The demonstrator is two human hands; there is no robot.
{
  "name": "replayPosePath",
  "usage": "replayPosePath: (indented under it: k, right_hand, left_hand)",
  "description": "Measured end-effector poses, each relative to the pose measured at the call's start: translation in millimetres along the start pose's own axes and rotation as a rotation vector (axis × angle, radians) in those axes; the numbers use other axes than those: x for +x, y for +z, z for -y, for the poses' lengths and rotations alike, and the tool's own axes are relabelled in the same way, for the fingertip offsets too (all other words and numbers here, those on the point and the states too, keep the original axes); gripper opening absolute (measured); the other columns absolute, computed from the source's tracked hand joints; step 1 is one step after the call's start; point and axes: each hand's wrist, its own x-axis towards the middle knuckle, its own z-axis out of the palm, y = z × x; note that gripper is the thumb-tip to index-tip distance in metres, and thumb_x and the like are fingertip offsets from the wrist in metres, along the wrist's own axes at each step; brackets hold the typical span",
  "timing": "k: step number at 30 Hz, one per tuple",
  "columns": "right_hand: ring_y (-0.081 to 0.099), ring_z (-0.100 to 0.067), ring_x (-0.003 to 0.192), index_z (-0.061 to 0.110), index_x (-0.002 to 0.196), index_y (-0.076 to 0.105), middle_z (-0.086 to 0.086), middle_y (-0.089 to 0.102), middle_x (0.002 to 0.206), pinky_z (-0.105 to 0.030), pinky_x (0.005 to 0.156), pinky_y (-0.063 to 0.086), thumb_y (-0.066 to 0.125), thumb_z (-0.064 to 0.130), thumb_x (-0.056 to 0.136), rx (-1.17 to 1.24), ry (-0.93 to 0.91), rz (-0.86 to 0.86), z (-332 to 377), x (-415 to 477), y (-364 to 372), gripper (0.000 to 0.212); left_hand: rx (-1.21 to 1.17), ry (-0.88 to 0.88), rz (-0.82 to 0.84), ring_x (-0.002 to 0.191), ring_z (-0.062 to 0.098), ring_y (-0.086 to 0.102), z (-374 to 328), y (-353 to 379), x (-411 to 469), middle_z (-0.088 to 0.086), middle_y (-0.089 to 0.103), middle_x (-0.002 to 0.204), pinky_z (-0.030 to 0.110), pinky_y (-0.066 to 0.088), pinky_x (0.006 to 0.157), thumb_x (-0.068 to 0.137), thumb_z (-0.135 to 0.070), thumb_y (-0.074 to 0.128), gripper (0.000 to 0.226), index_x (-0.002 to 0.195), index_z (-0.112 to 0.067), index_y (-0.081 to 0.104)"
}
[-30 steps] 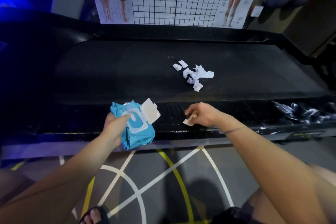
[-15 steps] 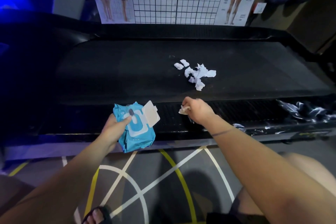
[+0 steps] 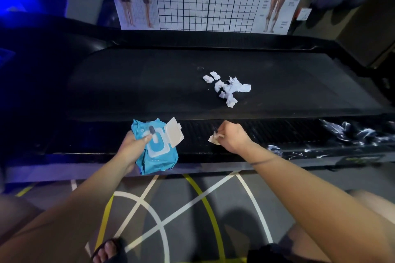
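My left hand [image 3: 133,145] grips a crinkled blue wet-wipe pack [image 3: 157,151], its white lid flipped open. My right hand [image 3: 232,137] pinches a small pale wipe scrap [image 3: 214,139] against the ribbed black treadmill side rail [image 3: 277,132].

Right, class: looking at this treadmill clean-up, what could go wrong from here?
The wipes pack sits in the left hand with its lid flipped open, so the wipes may dry out. The right hand pinches only a small scrap over the ribbed rail; it could shred and add to the paper bits on the belt.

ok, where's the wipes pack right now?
Head view, left of centre: the blue wipes pack is held in the left hand above the treadmill side rail, left of the right hand, which pinches a wipe scrap.
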Motion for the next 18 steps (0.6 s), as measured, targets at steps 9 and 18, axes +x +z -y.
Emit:
replayPosePath:
  k: [9,18]
  right_hand:
    - [0.058,-0.019,0.061,0.015,0.093,0.065,-0.011,0.069,0.075,-0.025,0.049,0.045,0.079,0.007,0.078,0.233,0.162,0.223,-2.8,-4.4,-32.0,0.021]
    - [0.061,-0.015,0.069,0.019,0.071,0.064,-0.001,0.071,0.083,-0.028,0.068,0.055,0.083,0.009,0.074,0.573,0.221,-0.126,1.6,22.3,-35.8,0.021]
  left_hand:
    - [-0.003,0.011,-0.017,0.107,0.028,0.076,1.6,3.5,-4.3,0.007,0.077,0.119,0.055,0.060,0.098,0.105,-0.018,0.066,0.014,0.119,-0.023,0.068]
    - [-0.017,0.004,-0.018,0.105,0.027,0.076,-0.1,4.6,-5.5,0.006,0.077,0.117,0.052,0.062,0.094,0.105,-0.022,0.066,0.012,0.116,-0.026,0.066]
